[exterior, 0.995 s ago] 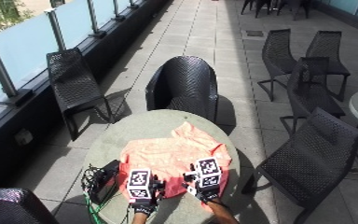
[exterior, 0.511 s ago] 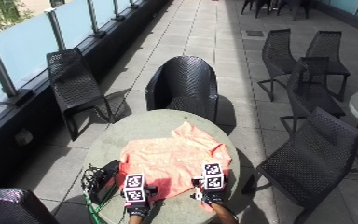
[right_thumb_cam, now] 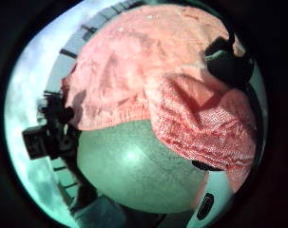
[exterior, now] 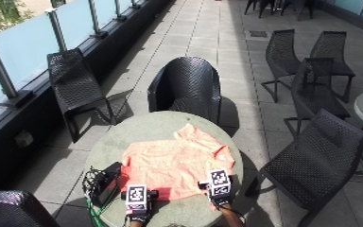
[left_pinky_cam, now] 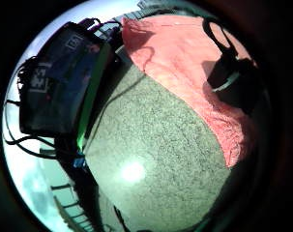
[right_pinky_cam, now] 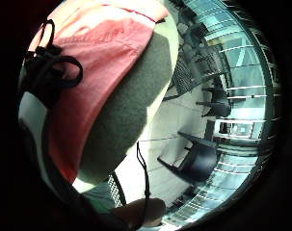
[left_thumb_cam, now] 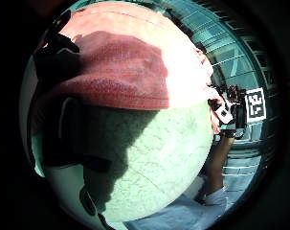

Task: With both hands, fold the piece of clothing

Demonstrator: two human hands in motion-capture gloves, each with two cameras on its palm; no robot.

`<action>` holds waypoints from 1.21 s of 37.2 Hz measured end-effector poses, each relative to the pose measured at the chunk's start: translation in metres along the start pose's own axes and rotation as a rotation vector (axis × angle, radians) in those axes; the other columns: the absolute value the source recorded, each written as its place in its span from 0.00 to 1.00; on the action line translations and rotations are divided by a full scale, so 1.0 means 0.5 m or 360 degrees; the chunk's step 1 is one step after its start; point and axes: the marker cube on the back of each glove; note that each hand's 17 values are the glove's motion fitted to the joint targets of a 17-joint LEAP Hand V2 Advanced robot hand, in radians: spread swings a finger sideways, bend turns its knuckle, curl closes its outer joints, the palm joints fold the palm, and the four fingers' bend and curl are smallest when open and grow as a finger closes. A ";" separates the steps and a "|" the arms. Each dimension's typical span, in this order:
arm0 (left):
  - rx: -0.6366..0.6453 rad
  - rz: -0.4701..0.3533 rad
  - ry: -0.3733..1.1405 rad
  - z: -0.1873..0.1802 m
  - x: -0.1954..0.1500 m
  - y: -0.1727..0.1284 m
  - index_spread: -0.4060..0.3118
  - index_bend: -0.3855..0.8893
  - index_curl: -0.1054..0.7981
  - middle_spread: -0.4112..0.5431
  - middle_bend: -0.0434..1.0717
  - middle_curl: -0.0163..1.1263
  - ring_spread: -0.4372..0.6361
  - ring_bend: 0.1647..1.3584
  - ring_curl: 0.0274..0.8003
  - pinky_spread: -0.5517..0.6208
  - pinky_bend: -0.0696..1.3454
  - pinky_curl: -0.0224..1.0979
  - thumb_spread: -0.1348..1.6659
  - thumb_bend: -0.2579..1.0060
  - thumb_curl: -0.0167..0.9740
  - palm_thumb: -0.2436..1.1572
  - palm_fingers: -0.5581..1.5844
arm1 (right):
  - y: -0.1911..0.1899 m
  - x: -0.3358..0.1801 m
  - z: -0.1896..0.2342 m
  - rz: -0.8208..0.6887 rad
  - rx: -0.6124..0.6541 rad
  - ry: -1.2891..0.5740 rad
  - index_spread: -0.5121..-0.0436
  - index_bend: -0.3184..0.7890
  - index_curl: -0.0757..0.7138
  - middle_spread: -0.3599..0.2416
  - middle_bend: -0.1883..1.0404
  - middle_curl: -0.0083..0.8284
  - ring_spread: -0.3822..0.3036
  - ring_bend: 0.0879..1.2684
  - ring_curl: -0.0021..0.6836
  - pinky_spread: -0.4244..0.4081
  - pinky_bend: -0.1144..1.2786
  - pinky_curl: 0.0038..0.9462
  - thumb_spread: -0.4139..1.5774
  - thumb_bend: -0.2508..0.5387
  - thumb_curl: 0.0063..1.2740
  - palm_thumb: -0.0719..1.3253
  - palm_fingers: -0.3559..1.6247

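Note:
An orange shirt [exterior: 175,163] lies spread flat on a round grey table [exterior: 150,125], collar toward the far side. My left hand [exterior: 137,209] is at the near left end of the hem, fingers pinching the cloth edge [left_thumb_cam: 111,91]. At the near right corner, my right hand [exterior: 220,199] grips the hem. In the right thumb side palm view the shirt [right_thumb_cam: 200,128] bunches up in a raised fold close to that palm. The left little finger side palm view shows the shirt [left_pinky_cam: 184,63] lying flat on the table [left_pinky_cam: 151,159].
A black device with cables [exterior: 105,183] sits on the table's near left edge, beside my left hand. Black wicker chairs stand around the table: one at the far side [exterior: 187,87], one at the right [exterior: 314,163], one at the near left [exterior: 12,208].
Both hands have slid off the shirt's lower part toward me to its near hem, moving slightly apart. The shirt lies where it was.

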 end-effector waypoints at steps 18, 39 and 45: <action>-0.0232 0.0509 0.0029 -0.266 0.007 0.132 0.12 0.48 0.57 0.09 0.36 0.39 0.10 0.34 0.42 0.25 0.30 0.37 0.76 0.26 0.35 0.65 0.86 | 0.130 0.056 -0.279 -0.0668 -0.0445 0.0012 0.40 0.42 0.49 0.18 0.42 0.48 0.14 0.46 0.54 0.20 0.46 0.37 0.76 0.55 0.29 0.79 0.83; -0.0391 -0.0104 -0.0512 -0.280 -0.015 -0.289 0.07 0.55 0.65 0.07 0.31 0.41 0.06 0.36 0.48 0.21 0.31 0.41 0.78 0.22 0.34 0.69 0.82 | -0.393 -0.120 -0.325 -0.0120 -0.0603 0.0491 0.40 0.46 0.59 0.16 0.52 0.55 0.18 0.57 0.64 0.13 0.40 0.37 0.72 0.33 0.25 0.75 0.88; -0.0346 -0.0148 -0.0465 -0.241 -0.027 -0.288 0.06 0.51 0.65 0.05 0.40 0.43 0.05 0.40 0.50 0.23 0.23 0.40 0.79 0.21 0.33 0.70 0.86 | -0.436 -0.155 -0.266 -0.0216 -0.0451 0.0502 0.40 0.46 0.61 0.16 0.54 0.57 0.19 0.57 0.65 0.13 0.39 0.37 0.73 0.30 0.24 0.74 0.88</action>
